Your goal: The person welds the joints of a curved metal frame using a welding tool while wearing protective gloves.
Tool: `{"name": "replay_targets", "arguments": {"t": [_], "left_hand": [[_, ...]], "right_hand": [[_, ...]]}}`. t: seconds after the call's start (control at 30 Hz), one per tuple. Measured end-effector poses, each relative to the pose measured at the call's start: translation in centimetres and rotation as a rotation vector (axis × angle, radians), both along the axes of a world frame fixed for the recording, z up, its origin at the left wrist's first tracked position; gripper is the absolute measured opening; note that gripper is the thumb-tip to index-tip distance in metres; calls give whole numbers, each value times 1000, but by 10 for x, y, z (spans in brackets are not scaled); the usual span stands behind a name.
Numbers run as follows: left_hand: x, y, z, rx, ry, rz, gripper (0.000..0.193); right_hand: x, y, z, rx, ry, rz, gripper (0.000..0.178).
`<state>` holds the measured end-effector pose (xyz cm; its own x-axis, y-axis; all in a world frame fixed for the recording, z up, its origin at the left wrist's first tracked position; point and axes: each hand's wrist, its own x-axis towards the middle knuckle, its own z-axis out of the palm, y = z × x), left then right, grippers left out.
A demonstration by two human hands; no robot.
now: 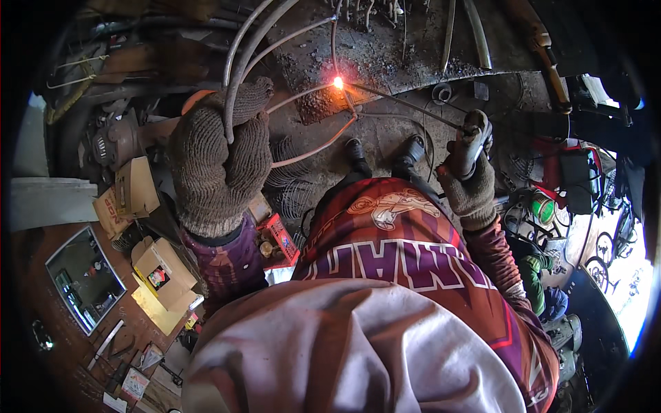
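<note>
My left hand (200, 162), in a thick brown knitted glove, is closed around a frame of bent metal rods (237, 76). Its curved bars rise past the glove and reach toward the middle. In my right hand (471, 184), also gloved, is a grey welding electrode holder (471, 141). A long thin welding rod (406, 104) runs from it leftward to a bright orange-white glow (338, 82), where several bars of the frame meet. Glare hides the joint itself. The left fingertips are partly hidden behind the glove and bars.
Behind the glow lies a metal work surface (413, 51) strewn with debris, with loose rods at its far edge. Coiled wire (289, 196) is on the floor near my feet. Opened cardboard boxes (162, 268) and a framed mirror (86, 279) are at left. A person in green (533, 282) is at right.
</note>
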<state>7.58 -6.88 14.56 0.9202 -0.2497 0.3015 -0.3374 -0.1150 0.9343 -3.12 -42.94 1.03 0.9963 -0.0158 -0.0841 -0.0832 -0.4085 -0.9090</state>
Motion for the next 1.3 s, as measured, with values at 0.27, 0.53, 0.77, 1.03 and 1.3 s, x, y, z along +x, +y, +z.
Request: {"name": "replay_targets", "arguments": {"t": [0.27,0.53,0.77,1.03,1.3], "left_hand": [[2,5,0,401,-190,230,27],[6,9,-8,-897,616,46,26],[5,-5,-1,78,-21,153,23],[8,-10,15,685,-464,273,21],[9,9,-7,162,-94,222,20]], "right_hand": [[10,8,12,-227,-230,96,49],[7,6,5,-242,-259,129,47],[-1,5,3,-391,-262,38,76],[-12,1,-1,467,69,-237,68],[-23,-15,-6,159,91,-170,63]]}}
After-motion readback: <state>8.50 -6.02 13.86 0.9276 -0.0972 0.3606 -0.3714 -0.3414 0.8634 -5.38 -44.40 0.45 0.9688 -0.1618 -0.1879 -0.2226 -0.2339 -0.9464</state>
